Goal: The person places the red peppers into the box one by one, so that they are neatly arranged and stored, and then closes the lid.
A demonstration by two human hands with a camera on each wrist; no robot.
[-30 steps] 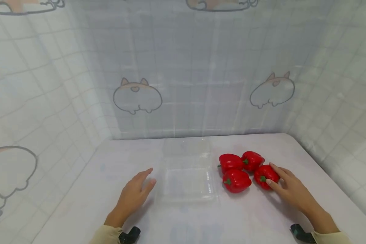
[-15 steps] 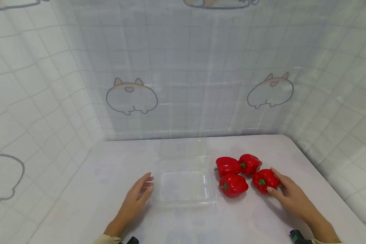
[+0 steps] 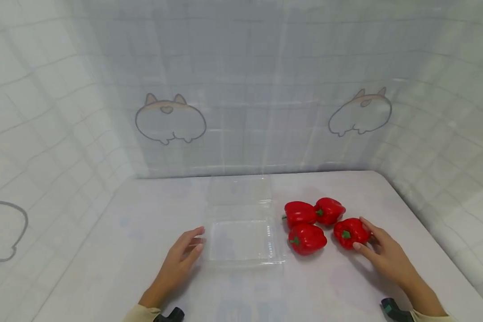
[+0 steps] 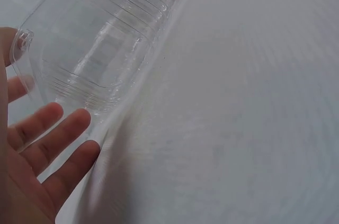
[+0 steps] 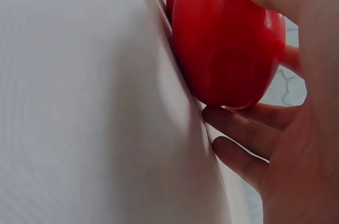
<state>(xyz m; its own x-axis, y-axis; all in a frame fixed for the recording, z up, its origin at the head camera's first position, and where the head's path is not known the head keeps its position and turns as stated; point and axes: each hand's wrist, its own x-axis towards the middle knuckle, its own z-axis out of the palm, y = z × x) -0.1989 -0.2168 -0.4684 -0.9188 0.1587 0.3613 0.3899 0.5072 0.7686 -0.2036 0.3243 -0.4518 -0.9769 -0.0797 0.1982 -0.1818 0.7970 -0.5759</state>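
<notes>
Currently I see four red peppers on the table (image 3: pixel 326 286), all right of the clear container (image 3: pixel 241 240). Farthest from it, my right hand (image 3: pixel 387 256) grips one red pepper (image 3: pixel 349 234) between thumb and fingers; three other peppers (image 3: pixel 307 239) lie nearer the container. At its left edge, my left hand (image 3: pixel 179 260) has loose fingers, released; whether they touch the plastic I cannot tell.

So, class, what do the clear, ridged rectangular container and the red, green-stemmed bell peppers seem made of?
Clear container: probably thin, glossy plastic; the table shows through. Red peppers: smooth, glossy, with bright highlights; perhaps plastic, possibly real.
</notes>
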